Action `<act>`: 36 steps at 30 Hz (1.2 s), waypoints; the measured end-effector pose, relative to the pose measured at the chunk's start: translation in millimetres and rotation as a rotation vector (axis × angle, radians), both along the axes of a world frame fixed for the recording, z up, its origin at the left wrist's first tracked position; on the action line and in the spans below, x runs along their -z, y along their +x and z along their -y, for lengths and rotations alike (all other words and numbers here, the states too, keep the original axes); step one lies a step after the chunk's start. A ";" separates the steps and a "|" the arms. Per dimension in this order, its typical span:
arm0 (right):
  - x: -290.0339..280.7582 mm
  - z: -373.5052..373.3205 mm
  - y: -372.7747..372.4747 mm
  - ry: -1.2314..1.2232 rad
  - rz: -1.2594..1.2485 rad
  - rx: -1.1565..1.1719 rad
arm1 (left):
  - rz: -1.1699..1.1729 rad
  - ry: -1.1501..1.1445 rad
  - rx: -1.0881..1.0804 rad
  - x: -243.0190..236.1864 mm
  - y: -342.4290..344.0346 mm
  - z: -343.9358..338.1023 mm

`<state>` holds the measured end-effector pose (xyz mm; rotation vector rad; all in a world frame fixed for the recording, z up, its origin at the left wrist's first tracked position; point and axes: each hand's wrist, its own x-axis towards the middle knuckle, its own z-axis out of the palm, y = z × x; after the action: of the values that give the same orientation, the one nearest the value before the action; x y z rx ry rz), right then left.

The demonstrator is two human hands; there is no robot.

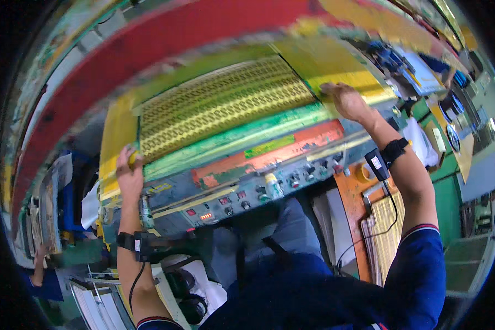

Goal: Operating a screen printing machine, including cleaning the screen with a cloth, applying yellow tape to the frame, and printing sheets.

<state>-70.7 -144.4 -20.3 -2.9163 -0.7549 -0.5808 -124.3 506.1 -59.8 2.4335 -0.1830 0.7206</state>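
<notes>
The patterned yellow sheet (225, 104) is seen lying on the machine (168, 190) at twelve o'clock, its long axis slanted from between eight and nine toward between two and three. The left hand (129, 171) is placed at its eight-o'clock corner, the right hand (345, 100) at three; whether the blurred, bent fingers are gripping cannot be told. Dark rounded objects (180, 281) are seen beside white material (215, 290) at seven.

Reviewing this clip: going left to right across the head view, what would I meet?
Another person's arm, left hand, patterned yellow panel, right hand, black strap on the right forearm, blue-rimmed spool.
</notes>
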 end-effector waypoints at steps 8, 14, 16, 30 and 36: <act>-33.6 -0.1 -87.7 0.549 -0.150 0.083 | 0.066 -0.084 0.039 4.4 6.9 -18.9; 5.4 45.0 -178.7 1.581 -0.319 0.203 | 0.112 -0.198 0.056 15.9 3.5 -37.0; 42.0 103.5 -197.9 1.405 -0.227 0.346 | 0.081 -0.225 0.092 13.5 8.4 -43.4; 263.1 194.2 -251.6 0.070 -0.562 0.782 | -0.298 -0.121 0.223 -21.4 -207.7 142.9; 273.5 97.5 -249.1 -0.295 -0.665 0.540 | -0.406 -0.185 0.254 7.4 -227.9 182.5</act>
<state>-319.9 -241.9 -293.8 -3.2437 0.0381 0.5282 -352.2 323.6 -67.2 2.2676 -0.2449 0.1189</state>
